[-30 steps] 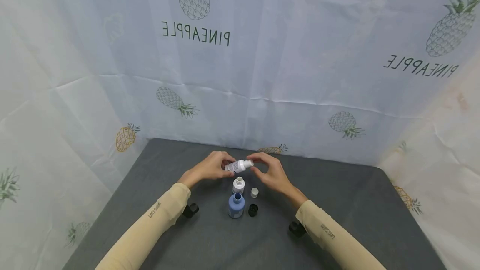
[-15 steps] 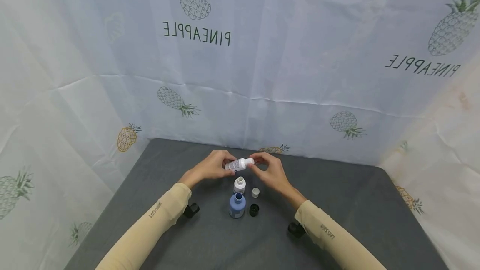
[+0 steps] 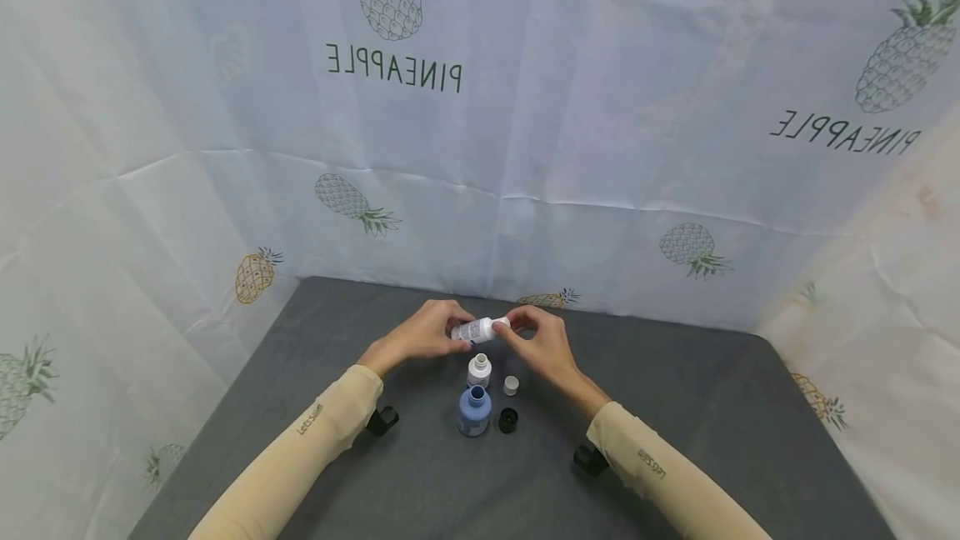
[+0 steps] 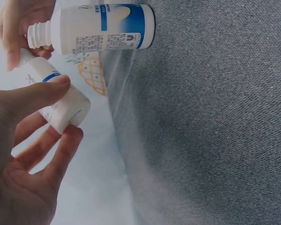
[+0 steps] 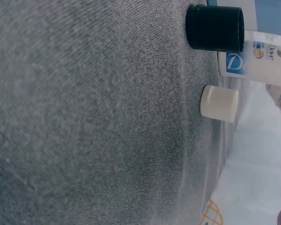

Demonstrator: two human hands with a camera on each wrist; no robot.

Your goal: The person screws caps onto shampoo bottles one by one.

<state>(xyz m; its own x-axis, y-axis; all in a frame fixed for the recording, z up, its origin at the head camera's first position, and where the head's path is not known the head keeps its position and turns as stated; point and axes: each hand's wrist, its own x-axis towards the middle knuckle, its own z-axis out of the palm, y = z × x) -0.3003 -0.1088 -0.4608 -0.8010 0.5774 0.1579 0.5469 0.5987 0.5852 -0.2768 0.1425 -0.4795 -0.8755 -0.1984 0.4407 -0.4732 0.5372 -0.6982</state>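
My left hand (image 3: 426, 333) grips a small white bottle (image 3: 471, 332) with a blue band, tilted above the table. At its far end, my right hand (image 3: 546, 350) pinches the white cap (image 4: 25, 57) between thumb and fingers. Just below stands an uncapped white bottle (image 3: 478, 373), its threaded neck showing in the left wrist view. Nearer the body is a blue bottle (image 3: 473, 417), also with an open mouth. To the right of these two, a loose white cap (image 5: 219, 103) and a black cap (image 5: 214, 29) sit on the cloth.
Dark grey cloth covers the table (image 3: 450, 490). Behind it hangs a pale curtain (image 3: 570, 140) printed with pineapples, which also runs along both sides. A black wrist device (image 3: 382, 421) shows at the left forearm, another (image 3: 590, 461) at the right.
The right thumb and fingers have closed in on the held bottle's cap and shifted slightly round it. The left hand keeps its grip almost still, and the standing bottles and loose caps stay put.
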